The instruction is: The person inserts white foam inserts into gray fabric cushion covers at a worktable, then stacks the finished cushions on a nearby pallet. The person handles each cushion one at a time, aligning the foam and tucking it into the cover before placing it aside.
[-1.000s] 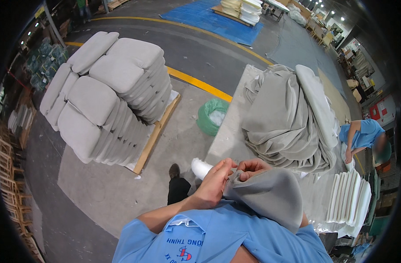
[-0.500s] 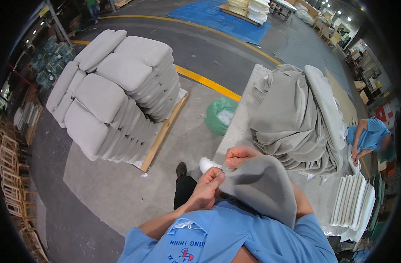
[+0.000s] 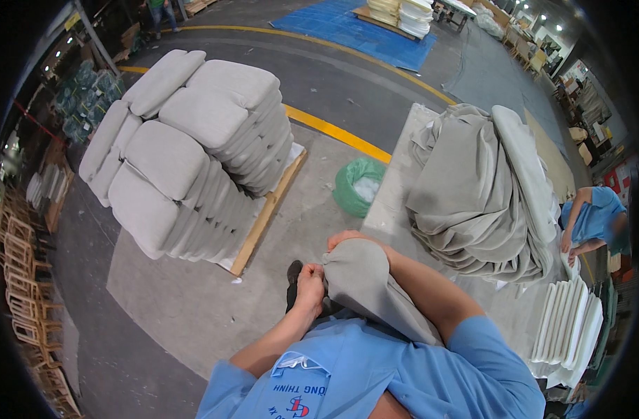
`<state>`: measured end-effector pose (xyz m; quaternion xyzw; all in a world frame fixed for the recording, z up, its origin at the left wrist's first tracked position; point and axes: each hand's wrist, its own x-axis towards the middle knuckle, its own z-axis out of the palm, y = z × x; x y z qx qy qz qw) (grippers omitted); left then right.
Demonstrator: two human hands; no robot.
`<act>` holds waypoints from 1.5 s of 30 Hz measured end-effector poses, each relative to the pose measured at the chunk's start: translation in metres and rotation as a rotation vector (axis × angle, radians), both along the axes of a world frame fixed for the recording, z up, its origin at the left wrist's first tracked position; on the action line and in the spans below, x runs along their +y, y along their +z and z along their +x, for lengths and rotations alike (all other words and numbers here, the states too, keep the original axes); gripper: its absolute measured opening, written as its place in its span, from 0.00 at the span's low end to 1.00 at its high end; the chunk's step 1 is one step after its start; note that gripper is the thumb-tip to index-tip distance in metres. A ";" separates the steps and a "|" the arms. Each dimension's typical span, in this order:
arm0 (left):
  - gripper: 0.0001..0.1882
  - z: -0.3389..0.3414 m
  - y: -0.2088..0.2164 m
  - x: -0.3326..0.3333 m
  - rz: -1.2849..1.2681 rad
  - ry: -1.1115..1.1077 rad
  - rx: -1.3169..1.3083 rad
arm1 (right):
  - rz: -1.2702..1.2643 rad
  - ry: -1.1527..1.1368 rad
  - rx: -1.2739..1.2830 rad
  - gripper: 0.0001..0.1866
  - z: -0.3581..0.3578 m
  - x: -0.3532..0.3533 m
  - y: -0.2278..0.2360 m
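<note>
A grey fabric cover (image 3: 358,272) hangs in front of my body, its folded end raised and its lower part trailing toward my shirt. My right hand (image 3: 342,239) is closed on the top edge of this cover, with some fingers hidden behind the cloth. Curled at the cover's left edge, my left hand (image 3: 309,286) has its fingers pressed together on the fabric. To the right, a heap of similar grey covers (image 3: 466,188) lies on the work table (image 3: 396,195). A long white cushion (image 3: 522,167) rests along the heap's right side.
Stacked light-grey cushions (image 3: 166,157) stand on a wooden pallet (image 3: 270,209) to the left. A green bag (image 3: 354,188) with white filling sits beside the table. White padded pieces (image 3: 560,325) stand at the table's near right. A co-worker (image 3: 592,216) in blue works at far right.
Both hands have moved left, and my right hand has risen to the cover's top edge. The cover now hangs narrower. White filling seen by my left hand is out of sight.
</note>
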<state>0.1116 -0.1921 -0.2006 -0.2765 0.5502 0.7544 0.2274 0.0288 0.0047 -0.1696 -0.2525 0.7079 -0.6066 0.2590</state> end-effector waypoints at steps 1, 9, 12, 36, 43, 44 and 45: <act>0.07 -0.001 -0.009 -0.002 0.023 -0.002 -0.062 | -0.127 -0.082 -0.176 0.10 0.002 -0.002 -0.013; 0.19 -0.022 -0.021 -0.019 -0.212 -0.523 0.252 | -0.032 -0.318 -0.169 0.14 0.019 0.037 -0.022; 0.35 -0.042 -0.021 -0.035 0.031 -0.733 0.299 | 0.742 -0.338 0.059 0.18 0.038 0.063 0.049; 0.15 -0.124 0.008 0.023 -0.210 -1.565 0.352 | 0.796 -1.656 0.472 0.08 0.317 0.047 0.180; 0.16 -0.135 -0.015 0.032 -0.127 -1.544 0.372 | 1.018 -1.804 0.400 0.10 0.322 0.002 0.186; 0.16 -0.142 -0.011 0.034 -0.146 -1.600 0.484 | 1.007 -1.845 0.398 0.11 0.322 -0.007 0.189; 0.15 -0.147 -0.006 0.031 -0.161 -1.650 0.599 | 0.997 -1.884 0.396 0.13 0.324 -0.017 0.191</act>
